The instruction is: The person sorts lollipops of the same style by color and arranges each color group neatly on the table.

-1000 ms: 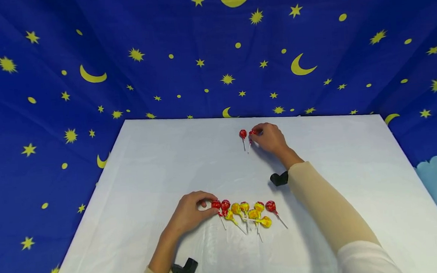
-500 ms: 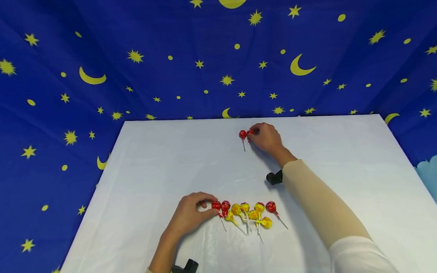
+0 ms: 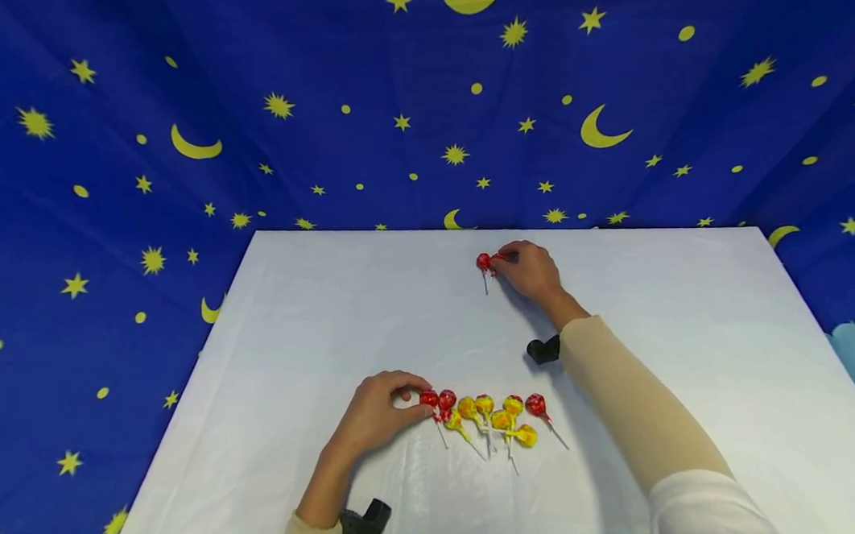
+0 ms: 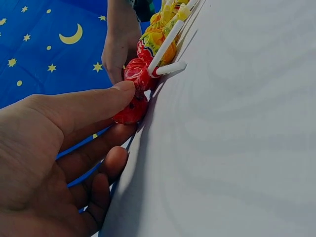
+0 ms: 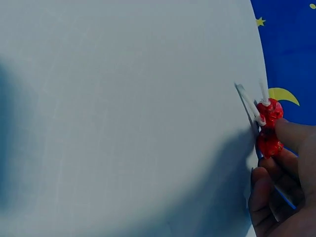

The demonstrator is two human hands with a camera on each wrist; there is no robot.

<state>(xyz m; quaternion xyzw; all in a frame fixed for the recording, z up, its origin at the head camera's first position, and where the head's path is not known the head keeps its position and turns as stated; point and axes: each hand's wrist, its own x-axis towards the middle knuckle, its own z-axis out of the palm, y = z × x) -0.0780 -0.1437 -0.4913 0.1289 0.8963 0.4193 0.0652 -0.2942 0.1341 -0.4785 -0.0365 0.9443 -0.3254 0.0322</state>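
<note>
At the table's far side my right hand [image 3: 532,269] pinches a red-wrapped lollipop [image 5: 270,144] between thumb and fingers. Close against it lies another red lollipop [image 3: 483,261], its stick toward me. Nearer me, the left hand [image 3: 377,415] has thumb and forefinger around a red lollipop [image 3: 429,398] at the left end of a group. Beside that one sits a second red lollipop [image 3: 446,399]. Several yellow lollipops [image 3: 484,404] lie to the right with sticks crossing, and one more red lollipop [image 3: 535,406] ends the group. Fingers partly cover both held lollipops.
Everything lies on a white table [image 3: 314,321]. A dark blue cloth [image 3: 358,53] with yellow stars and moons hangs behind and to the sides. Black wrist devices [image 3: 366,519] stick out beside both forearms.
My right hand has shifted its lollipop slightly left, narrowing the gap to the other red one at the back. The left hand stays in place. The head view has shifted slightly.
</note>
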